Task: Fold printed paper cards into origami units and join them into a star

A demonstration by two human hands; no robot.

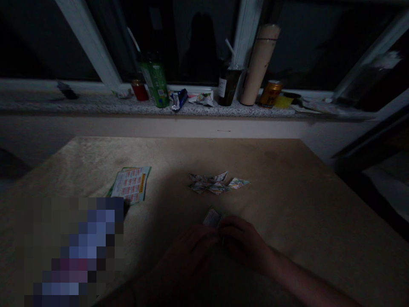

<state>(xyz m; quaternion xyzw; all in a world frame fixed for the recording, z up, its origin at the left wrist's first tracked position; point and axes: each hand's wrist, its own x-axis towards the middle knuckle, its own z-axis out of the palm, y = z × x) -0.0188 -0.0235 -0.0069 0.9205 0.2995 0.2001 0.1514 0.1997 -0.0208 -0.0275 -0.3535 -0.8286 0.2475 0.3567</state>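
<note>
Gripping printed paper (211,216), left hand (194,244) and right hand (243,239) both closed on it; best keep edges aligned, press firmly.

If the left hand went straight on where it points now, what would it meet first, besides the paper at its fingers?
Probably the right hand, which is just ahead of the left hand at the paper. It is too dark to tell whether the two hands touch.
</note>
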